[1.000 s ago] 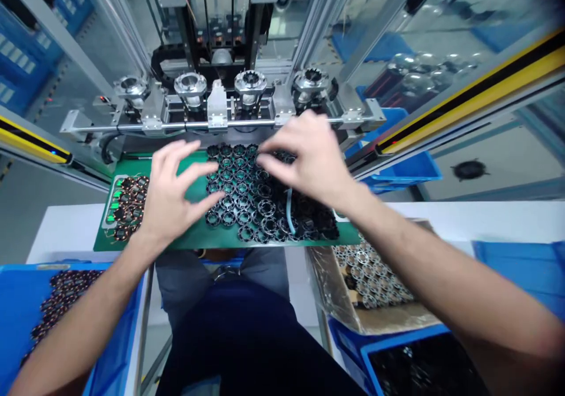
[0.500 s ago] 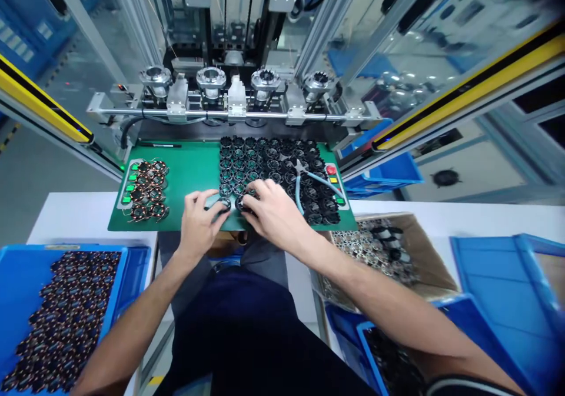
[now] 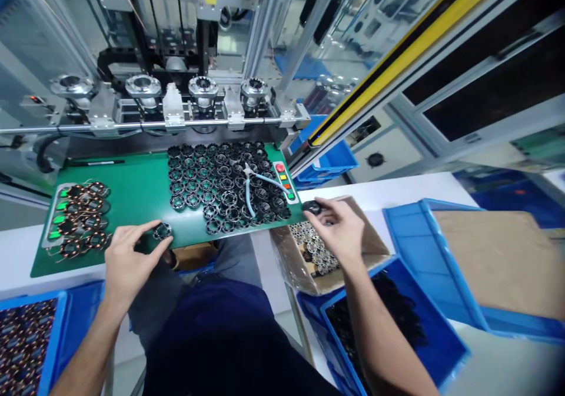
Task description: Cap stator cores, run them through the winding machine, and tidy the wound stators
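My left hand point(image 3: 132, 258) is at the front edge of the green work surface point(image 3: 136, 193). Its thumb and index finger pinch a black-and-metal stator core point(image 3: 162, 230). Over the cardboard box point(image 3: 286, 260) on the right, my right hand point(image 3: 339, 228) grips a black ring-shaped part point(image 3: 311, 206) between thumb and fingers; the palm hides some of what lies beneath. Rows of similar stator cores point(image 3: 227, 183) stand on the green surface between my hands. Diagonal cutters point(image 3: 248, 191) with light blue handles lie on top of them.
Copper-wound stators point(image 3: 79, 225) sit at the left near lit green buttons. Behind, a machine carries several round metal fixtures point(image 3: 143, 87). A blue bin point(image 3: 424, 325) of black parts stands at lower right. A red button point(image 3: 279, 167) is at the surface's right end.
My hands have parted: the right moved out over the box with a black part, the left moved left with a core. The view has swung to the right.
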A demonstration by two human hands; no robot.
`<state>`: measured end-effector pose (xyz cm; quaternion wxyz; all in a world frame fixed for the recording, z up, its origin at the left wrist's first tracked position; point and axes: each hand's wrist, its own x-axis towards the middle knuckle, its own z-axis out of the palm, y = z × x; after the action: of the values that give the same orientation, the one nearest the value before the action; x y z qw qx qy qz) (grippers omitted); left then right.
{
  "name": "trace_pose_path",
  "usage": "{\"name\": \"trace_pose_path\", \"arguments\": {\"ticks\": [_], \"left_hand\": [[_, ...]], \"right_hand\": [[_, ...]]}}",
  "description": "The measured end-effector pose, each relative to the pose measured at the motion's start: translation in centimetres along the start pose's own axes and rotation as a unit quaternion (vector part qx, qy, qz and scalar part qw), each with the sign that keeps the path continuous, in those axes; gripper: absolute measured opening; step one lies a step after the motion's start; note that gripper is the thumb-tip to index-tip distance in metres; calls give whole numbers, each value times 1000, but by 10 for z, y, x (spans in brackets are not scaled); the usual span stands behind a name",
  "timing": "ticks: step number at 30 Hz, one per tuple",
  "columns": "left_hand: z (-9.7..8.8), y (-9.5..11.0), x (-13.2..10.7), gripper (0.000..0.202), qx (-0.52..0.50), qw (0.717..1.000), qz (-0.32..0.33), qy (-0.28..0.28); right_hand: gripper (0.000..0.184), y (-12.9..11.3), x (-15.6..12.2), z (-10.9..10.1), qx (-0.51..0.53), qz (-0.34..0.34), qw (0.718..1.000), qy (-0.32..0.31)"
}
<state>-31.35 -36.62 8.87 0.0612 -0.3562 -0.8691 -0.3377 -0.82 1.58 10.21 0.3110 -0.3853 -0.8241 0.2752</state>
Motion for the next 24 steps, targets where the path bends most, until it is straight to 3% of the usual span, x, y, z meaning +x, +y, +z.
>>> {"name": "trace_pose_path", "arguments": {"ticks": [3,8,12,16,21,24], "left_hand": [[5,2,-2,36,18,1000,2,-10],[2,9,-7,38,26,1000,-14,-7],[0,18,-17,44,-51,994,-89,-38],[-12,32,-20,53,-178,975,-130,-12],[-20,33,-11,39,-173,978,-102,-59],[-14,32,-6,49,-193,973,-122,-22]], "right_hand": [[55,16,-6,17,17,22,1000,-12],[51,20,-9,20,46,45,998,-13],[48,22,-7,21,89,59,994,-2],[49,21,-7,16,132,64,989,37],[35,10,-10,2,108,53,992,31],[36,6,-13,-4,90,45,994,45]]}}
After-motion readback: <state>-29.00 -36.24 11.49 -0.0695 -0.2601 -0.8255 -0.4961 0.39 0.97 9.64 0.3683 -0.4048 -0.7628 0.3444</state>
